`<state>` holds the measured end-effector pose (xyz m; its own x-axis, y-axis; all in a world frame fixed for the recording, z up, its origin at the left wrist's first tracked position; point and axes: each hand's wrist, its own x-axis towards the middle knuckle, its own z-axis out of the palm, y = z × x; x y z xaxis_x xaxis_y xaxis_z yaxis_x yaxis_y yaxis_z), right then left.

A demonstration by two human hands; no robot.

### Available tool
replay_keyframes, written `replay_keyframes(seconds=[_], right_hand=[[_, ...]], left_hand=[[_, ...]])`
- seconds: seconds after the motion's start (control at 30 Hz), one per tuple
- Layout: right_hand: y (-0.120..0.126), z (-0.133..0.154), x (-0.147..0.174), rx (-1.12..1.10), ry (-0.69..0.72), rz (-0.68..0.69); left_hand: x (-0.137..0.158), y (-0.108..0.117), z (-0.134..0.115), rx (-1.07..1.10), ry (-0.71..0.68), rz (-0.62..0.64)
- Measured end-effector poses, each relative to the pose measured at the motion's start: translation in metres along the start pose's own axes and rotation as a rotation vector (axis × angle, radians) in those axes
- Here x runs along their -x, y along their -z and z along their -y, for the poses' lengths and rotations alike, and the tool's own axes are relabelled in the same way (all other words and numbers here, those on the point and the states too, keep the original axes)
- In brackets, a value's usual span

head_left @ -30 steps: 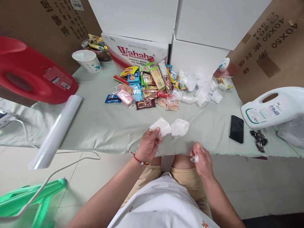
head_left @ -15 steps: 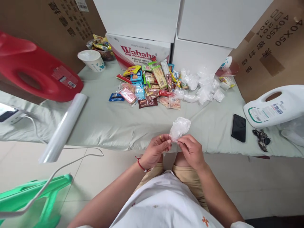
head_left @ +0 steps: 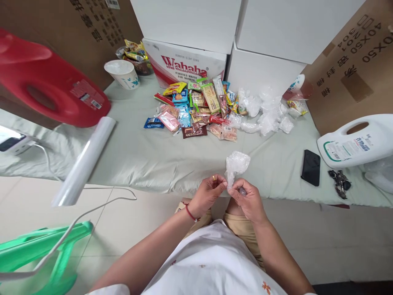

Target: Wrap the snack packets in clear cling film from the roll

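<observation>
Crumpled plastic film (head_left: 238,162) spreads just beyond the fingertips, over the front edge of the cloth-covered table (head_left: 132,135); its narrowed tail runs back between the hands. Whether it rests on the cloth cannot be told. Left hand (head_left: 208,196) and right hand (head_left: 249,201) stand close together, forearms converging, each pinching the tail between thumb and fingers. Containers, in descending size: a Wahaha carton (head_left: 184,61) beneath a white box (head_left: 184,24), contents hidden; a red jug (head_left: 67,82) at left; a white jug (head_left: 374,143) at right; a bowl (head_left: 146,69) holding yellow snack packets (head_left: 135,51); a paper cup (head_left: 129,80) near the bowl, its contents indistinct.
</observation>
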<state>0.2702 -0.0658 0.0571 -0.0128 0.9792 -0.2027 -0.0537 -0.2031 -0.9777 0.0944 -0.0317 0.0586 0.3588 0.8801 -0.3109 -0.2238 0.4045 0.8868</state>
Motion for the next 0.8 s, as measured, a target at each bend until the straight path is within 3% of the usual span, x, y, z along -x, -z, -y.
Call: replay_keyframes(seconds=[0.13, 0.33, 0.4, 0.6, 0.8], right_hand=[[0.002, -0.002, -0.001, -0.139, -0.031, -0.026], [-0.002, 0.005, 0.000, 0.129, 0.085, 0.097], [-0.004, 0.006, 0.002, 0.123, 0.084, 0.109], [0.010, 0.001, 0.001, -0.227, -0.097, -0.057], [0.009, 0.010, -0.003, -0.232, -0.111, -0.152]], left_hand=[[0.000, 0.003, 0.002, 0.082, 0.022, -0.049], [0.001, -0.004, -0.004, 0.091, 0.001, -0.073], [-0.001, -0.005, -0.005, 0.102, -0.016, -0.094], [0.000, 0.004, -0.004, 0.262, -0.003, -0.114], [0.007, 0.001, -0.003, 0.137, -0.122, -0.009]])
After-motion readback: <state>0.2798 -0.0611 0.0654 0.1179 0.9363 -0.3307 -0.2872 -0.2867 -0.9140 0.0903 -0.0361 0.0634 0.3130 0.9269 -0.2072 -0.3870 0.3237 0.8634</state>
